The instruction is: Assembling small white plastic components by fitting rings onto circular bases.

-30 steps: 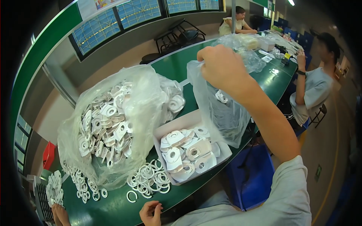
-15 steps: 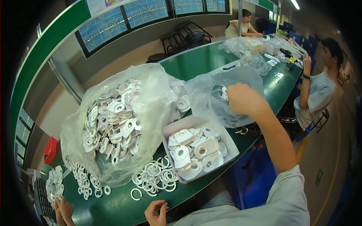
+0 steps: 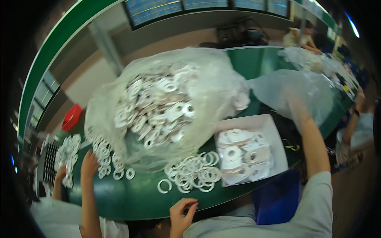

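Observation:
My right hand (image 3: 295, 104) reaches over to the translucent plastic bag (image 3: 270, 89) at the right of the table. Motion smears its fingers, and the film partly hides them. At the table's front edge, my left hand (image 3: 183, 214) has its fingers curled toward the thumb, with nothing visible in the gap. Beyond it lies a heap of white open rings (image 3: 194, 172). Between the heap and my right arm stands a white box (image 3: 279, 139) holding several flat white plates with round holes (image 3: 232, 154). A large plastic bag (image 3: 206, 91) behind the rings bulges with similar plates.
A co-worker's hand (image 3: 90, 163) is beside more white rings (image 3: 103, 152) at the left. A red bin (image 3: 72, 118) stands farther back. A blue crate (image 3: 278, 198) is below the table's edge. Two other people sit at the right, near crumpled plastic film (image 3: 305, 57).
The view has turned left, so the scene sits farther right. My right hand now blurs against the bag. The co-worker's hand at left has moved up to the rings.

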Action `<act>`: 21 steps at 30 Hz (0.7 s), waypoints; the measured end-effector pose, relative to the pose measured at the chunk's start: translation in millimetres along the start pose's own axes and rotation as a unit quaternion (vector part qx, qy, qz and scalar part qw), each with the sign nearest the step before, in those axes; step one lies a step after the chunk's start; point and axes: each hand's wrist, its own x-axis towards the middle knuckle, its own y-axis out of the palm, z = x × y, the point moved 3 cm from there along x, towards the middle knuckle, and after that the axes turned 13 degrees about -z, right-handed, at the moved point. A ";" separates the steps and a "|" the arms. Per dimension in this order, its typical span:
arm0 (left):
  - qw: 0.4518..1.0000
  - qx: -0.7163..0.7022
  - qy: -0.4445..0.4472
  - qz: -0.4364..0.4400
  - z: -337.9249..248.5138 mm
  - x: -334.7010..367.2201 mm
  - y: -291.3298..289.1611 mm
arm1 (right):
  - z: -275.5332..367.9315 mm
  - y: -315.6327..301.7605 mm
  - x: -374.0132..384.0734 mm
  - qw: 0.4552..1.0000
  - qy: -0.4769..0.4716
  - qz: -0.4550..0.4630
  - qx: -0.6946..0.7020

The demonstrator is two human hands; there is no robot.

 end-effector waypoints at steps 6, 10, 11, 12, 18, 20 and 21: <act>0.999 0.023 0.039 0.021 -32.2 19.4 -2.1 | -21.2 41.1 -26.1 0.899 0.024 -0.165 0.405; 0.958 0.129 0.238 -0.094 -70.3 98.2 1.8 | 5.4 13.9 -24.6 0.976 -0.085 -0.135 -0.149; 0.935 0.223 0.239 -0.139 -79.7 124.1 7.5 | -12.4 29.0 -9.5 0.976 -0.125 -0.146 -0.100; 0.921 0.224 0.283 -0.145 -74.3 160.3 14.4 | -25.2 46.2 -2.3 0.973 -0.165 -0.156 -0.052; 0.843 0.297 0.415 -0.168 -55.9 261.7 44.2 | -77.4 58.5 -27.9 0.886 0.042 -0.120 0.446; 0.813 0.352 0.431 -0.170 -52.1 264.7 38.0 | -68.0 -7.9 -59.6 0.838 0.192 -0.129 0.494; 0.813 0.354 0.429 -0.170 -51.8 264.1 30.9 | -61.7 -42.6 -75.0 0.817 0.220 -0.135 0.516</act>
